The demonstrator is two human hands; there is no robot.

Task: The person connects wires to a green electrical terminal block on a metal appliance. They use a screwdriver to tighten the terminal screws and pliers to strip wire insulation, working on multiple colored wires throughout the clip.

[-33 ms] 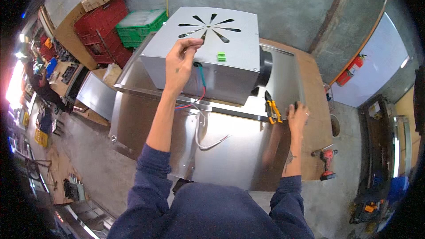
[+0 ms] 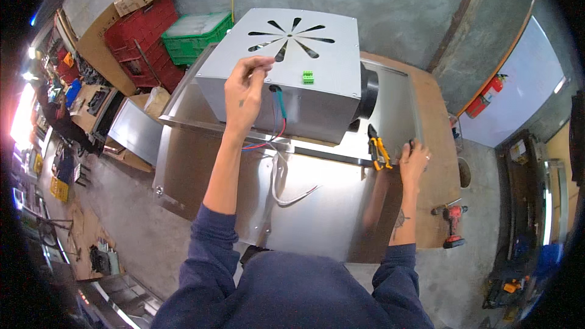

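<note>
My left hand (image 2: pixel 245 94) is raised over the front edge of a grey metal box (image 2: pixel 332 55) with a flower-shaped vent on top. Its thumb and fingers are pinched; whatever may be between them is too small to tell. A small green terminal block (image 2: pixel 308 77) sits on the box top. Out of a grommet in the box's front come green, red and blue wires (image 2: pixel 281 106). My right hand (image 2: pixel 415 161) rests at the metal sheet's right side, fingers curled round something dark, mostly hidden. Beside it lie cutting pliers (image 2: pixel 378 149) with yellow-and-black handles.
A grey cable (image 2: pixel 275 192) with a bare end lies across the shiny sheet metal (image 2: pixel 317 225). A red cordless drill (image 2: pixel 453 225) lies by the wooden table's right edge (image 2: pixel 442 195). Green crate (image 2: pixel 189 45) and red crates (image 2: pixel 137 42) stand at the back left; a fire extinguisher (image 2: pixel 487 96) hangs right.
</note>
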